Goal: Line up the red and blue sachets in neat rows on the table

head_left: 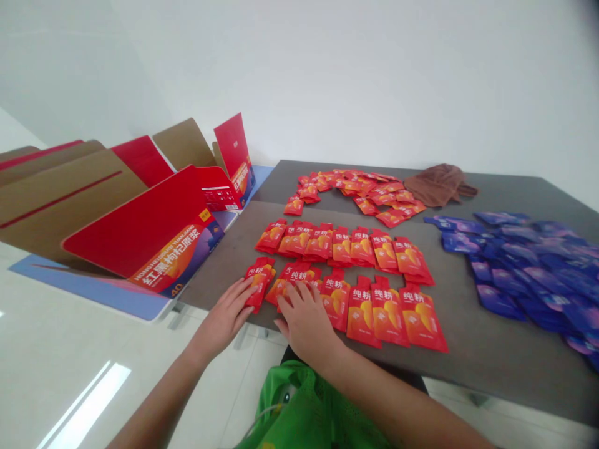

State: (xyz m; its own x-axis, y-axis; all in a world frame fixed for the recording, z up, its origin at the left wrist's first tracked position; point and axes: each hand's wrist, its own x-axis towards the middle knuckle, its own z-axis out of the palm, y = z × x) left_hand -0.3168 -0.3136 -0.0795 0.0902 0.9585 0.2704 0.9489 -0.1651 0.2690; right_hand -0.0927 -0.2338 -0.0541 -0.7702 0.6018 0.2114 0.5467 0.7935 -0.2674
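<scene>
My left hand (223, 319) lies against the side of a small stack of red sachets (259, 282) at the left end of the front row, its fingers flat and apart. My right hand (305, 322) rests on top of overlapping red sachets (294, 279), also with its fingers spread. To the right, larger red-and-orange sachets (387, 315) stand side by side with their spouts pointing away from me. Behind them runs a second, overlapping row of red sachets (341, 246). A loose heap of red sachets (358, 192) lies farther back.
Flattened red and brown cardboard cartons (159, 229) lie on a blue mat (93, 285) left of the grey table (472, 358). Many blue-purple sachets (528, 274) cover the table's right side. A brown cloth (437, 185) lies at the back. Green mesh fabric (304, 408) shows below.
</scene>
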